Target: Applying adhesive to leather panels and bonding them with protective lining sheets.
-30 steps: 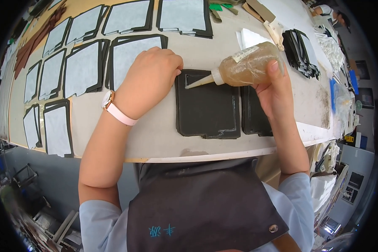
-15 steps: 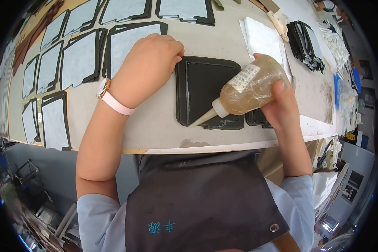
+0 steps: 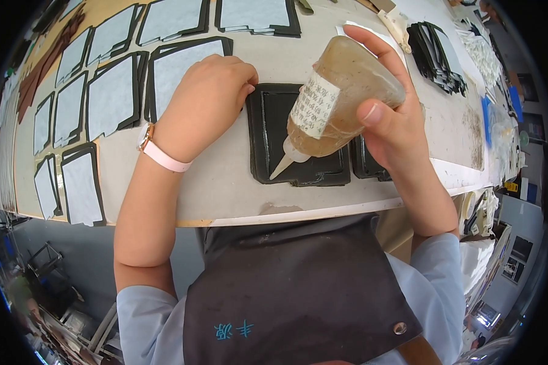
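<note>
Under my hands lies a stack of black flat panels (image 3: 263, 140), notched along its near edge, with a shiny line of glue along the top panel's borders. My right hand (image 3: 396, 125) grips a translucent squeeze glue bottle (image 3: 353, 76) holding amber liquid and bearing a white label. The bottle tilts down to the left, its narrow nozzle (image 3: 280, 166) at the panel's lower left corner. My left hand (image 3: 216, 88) is closed, its fingertips at the panel's upper left corner; what is between them is partly hidden. A watch (image 3: 146, 136) with a pink strap circles my left wrist.
Rows of black-edged pieces with pale blue-white faces (image 3: 112, 94) cover the table's left and far side. Another black panel (image 3: 365, 159) lies right of the stack, partly behind my right hand. A black pile (image 3: 435, 58) sits at the far right. The table's near edge (image 3: 256, 219) borders my apron.
The glue bottle has tipped more upright, its body moving up and left. Its nozzle stays near the panel's lower left corner. My left hand stays at the upper left corner.
</note>
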Available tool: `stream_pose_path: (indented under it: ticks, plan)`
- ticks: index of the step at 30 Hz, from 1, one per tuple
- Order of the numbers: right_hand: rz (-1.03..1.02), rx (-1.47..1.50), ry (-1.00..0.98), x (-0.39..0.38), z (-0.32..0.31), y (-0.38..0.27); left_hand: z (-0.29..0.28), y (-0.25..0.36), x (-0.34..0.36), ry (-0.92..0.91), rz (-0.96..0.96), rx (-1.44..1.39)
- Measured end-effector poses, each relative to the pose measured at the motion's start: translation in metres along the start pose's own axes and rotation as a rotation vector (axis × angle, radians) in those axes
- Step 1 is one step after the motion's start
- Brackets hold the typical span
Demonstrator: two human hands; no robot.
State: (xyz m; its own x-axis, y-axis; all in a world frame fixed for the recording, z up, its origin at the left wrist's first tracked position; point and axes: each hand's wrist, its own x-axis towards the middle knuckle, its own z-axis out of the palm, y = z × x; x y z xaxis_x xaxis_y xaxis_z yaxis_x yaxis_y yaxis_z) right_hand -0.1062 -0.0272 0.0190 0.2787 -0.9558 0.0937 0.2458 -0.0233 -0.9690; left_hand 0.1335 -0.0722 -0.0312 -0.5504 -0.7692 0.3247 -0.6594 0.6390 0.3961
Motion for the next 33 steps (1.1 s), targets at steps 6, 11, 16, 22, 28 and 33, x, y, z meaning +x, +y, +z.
stream_pose_path:
  ticks: [6, 11, 16, 22, 28, 33]
  plan:
    - [0.019, -0.045, 0.014, -0.002, -0.009, -0.004, 0.0, 0.0, -0.001, -0.008, -0.013, 0.001]
    - [-0.007, -0.099, 0.095, -0.014, -0.033, -0.011, -0.003, 0.002, 0.0, -0.065, -0.042, 0.015]
    - [0.016, -0.012, 0.205, -0.028, -0.042, -0.009, -0.003, 0.002, -0.001, -0.068, -0.046, 0.002]
    - [0.037, -0.157, 0.277, -0.039, -0.042, 0.004, -0.002, 0.002, 0.003, -0.066, -0.043, -0.011]
    - [0.109, 0.435, 0.453, -0.057, -0.097, -0.004, -0.004, 0.005, 0.005, -0.088, -0.049, -0.015]
    - [0.186, 0.166, 0.541, -0.089, -0.219, -0.043, -0.009, 0.012, 0.004, -0.059, -0.078, 0.004]
